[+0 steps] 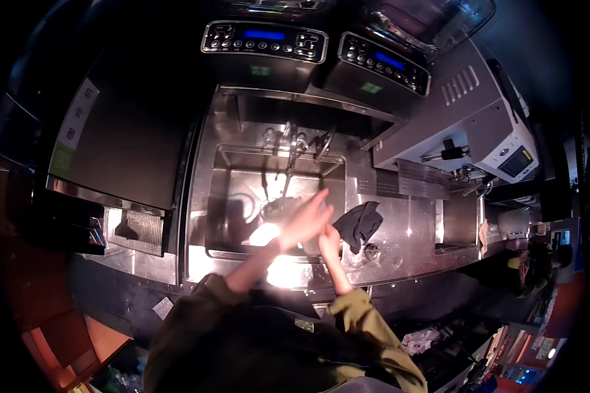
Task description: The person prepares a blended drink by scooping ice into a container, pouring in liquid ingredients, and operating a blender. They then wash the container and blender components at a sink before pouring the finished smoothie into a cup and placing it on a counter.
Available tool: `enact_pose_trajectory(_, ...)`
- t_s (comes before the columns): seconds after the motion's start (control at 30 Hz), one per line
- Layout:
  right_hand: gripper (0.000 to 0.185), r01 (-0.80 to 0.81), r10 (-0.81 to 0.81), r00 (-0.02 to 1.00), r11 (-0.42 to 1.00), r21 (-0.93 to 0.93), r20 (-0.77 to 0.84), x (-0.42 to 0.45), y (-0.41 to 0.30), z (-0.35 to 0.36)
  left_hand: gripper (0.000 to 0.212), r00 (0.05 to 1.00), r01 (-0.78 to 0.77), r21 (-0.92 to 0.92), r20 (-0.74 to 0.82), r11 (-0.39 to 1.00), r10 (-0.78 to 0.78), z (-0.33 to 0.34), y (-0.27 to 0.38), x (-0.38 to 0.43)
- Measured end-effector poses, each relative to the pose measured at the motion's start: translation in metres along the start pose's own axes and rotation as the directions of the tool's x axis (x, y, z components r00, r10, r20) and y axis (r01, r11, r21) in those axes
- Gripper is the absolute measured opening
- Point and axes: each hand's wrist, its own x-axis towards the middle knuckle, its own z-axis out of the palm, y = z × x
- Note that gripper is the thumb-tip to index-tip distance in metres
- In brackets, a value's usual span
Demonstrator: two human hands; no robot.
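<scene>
My left hand reaches over the right half of a stainless steel sink, its fingers spread and pointing up to the right. Close beside it, near the sink's right edge, is my right hand; whether its fingers hold anything is unclear. A dark cloth lies crumpled on the steel counter just right of my right hand. Chrome taps stand behind the basin. A clear round vessel seems to sit in the basin, partly lost in glare. Clear glassware is on the counter below the cloth.
Two control panels with blue displays stand behind the sink. A perforated metal tray and a grey machine are at the right. A dark steel unit borders the sink's left. Another person is at far right.
</scene>
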Motion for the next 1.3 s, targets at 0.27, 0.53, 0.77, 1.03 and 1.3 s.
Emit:
enact_pose_trajectory(0.27,0.012,-0.297,0.121,0.921,0.833,0.467,0.37,0.024,-0.023,0.097,0.033,0.999,0.04,0.181,-0.042,0.983,-0.033,-0.073,-0.038,-0.117)
enact_pose_trajectory(0.53,0.012,-0.445,0.154,0.877,0.616,0.65,0.455,0.051,0.016,0.098,0.019,0.995,0.059,0.049,-0.08,0.997,-0.055,-0.071,-0.056,-0.121)
enact_pose_trajectory(0.77,0.017,-0.031,-0.039,0.9,0.988,0.152,0.435,0.059,-0.016,0.073,0.016,0.994,-0.076,0.132,-0.067,0.988,0.085,-0.077,-0.079,-0.124)
enact_pose_trajectory(1.03,0.016,0.592,-0.161,0.804,0.306,-0.746,0.572,0.048,-0.017,0.118,0.019,0.999,0.03,0.181,-0.037,0.983,-0.023,-0.091,-0.063,-0.106)
enact_pose_trajectory(1.3,0.012,0.294,-0.061,0.933,0.702,-0.649,0.356,0.067,0.008,0.089,0.027,0.952,-0.199,0.649,-0.049,0.735,0.301,-0.12,-0.089,0.046)
